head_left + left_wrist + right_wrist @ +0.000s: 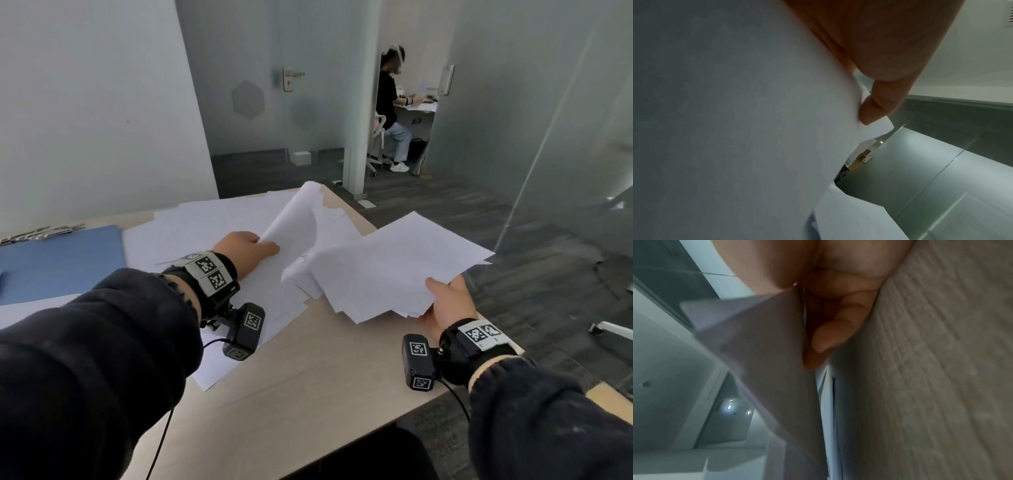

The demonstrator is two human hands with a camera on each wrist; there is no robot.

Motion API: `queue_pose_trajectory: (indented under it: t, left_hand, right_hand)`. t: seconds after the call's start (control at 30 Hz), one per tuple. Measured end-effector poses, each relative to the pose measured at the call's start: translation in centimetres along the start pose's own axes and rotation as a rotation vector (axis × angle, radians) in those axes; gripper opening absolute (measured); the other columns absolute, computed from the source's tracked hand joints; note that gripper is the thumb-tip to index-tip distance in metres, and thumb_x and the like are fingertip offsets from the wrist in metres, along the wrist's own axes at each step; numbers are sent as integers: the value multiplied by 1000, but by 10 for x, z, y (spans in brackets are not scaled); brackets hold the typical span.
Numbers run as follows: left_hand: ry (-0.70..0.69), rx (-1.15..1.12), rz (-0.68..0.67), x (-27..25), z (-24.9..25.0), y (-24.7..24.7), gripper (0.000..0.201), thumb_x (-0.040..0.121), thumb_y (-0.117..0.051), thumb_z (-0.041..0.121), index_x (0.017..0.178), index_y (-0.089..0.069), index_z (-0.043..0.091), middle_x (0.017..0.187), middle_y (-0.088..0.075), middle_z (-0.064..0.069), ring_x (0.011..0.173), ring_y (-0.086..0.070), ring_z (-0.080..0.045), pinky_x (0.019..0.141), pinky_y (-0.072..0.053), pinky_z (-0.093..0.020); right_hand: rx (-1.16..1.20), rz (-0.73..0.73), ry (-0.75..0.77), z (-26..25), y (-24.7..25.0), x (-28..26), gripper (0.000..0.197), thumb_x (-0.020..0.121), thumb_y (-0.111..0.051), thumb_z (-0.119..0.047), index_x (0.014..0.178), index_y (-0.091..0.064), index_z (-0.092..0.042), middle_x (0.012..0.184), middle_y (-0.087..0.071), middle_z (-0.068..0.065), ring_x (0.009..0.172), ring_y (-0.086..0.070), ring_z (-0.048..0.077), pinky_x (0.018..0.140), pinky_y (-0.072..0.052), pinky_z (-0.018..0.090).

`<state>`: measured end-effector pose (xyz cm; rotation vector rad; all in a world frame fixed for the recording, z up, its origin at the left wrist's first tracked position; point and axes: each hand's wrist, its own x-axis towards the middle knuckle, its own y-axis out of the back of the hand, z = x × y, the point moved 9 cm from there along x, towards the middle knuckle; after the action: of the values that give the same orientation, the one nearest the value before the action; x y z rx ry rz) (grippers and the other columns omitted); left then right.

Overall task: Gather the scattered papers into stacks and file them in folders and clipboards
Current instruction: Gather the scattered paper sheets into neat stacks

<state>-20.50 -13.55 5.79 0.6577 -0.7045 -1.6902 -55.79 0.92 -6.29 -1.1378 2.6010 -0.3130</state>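
White papers (219,222) lie scattered over the far half of the wooden table (308,370). My left hand (245,248) pinches a curled sheet (294,219) and lifts it off the pile; in the left wrist view that sheet (735,113) fills the frame under my thumb (877,105). My right hand (445,301) grips a loose stack of papers (394,260) by its near corner, held above the table's right edge. In the right wrist view the fingers (830,334) curl under the stack (766,345). A blue folder (61,263) lies at the left.
Metal clips (37,233) lie behind the blue folder at the table's far left. Glass walls and a glass door (287,78) stand beyond the table. A person sits at a desk (394,109) in the room behind. A chair base (609,329) shows at the right.
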Motion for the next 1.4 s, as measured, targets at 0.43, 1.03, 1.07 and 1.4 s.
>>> queue_pose_trajectory:
  t: [0.43,1.03,1.07,1.4]
  left_hand:
    - [-188,54,-297,-29,75,-129,52,88,-57,63,130,-55,32,122,-59,9,96,-58,-13,81,-41,-24]
    - [-176,89,-284,-13,27,-122,42,92,-59,31,133,-54,32,138,-55,9,108,-55,-11,87,-41,-23]
    - [-150,59,-231,-9,20,-110,46,91,-61,33,136,-51,33,139,-54,7,102,-56,-12,83,-42,-24]
    - [9,-513,-118,12,-31,-29,45,73,-83,29,114,-67,20,109,-74,-4,95,-70,-26,83,-56,-36]
  right_hand:
    - [-279,-389,-64,9,-43,-37,44,75,-63,-14,119,-68,-18,113,-73,16,107,-68,40,102,-47,61]
    - [-422,-331,-84,14,-44,-27,30,67,-66,-19,95,-75,-14,104,-76,13,103,-70,37,103,-48,57]
    - [-396,-331,-66,11,-45,-31,28,68,-67,-18,95,-75,-15,105,-76,13,104,-69,38,103,-48,57]
    - [-292,-374,41,-22,-76,-48,19,100,-57,-9,105,-72,-19,105,-78,2,98,-73,23,101,-51,48]
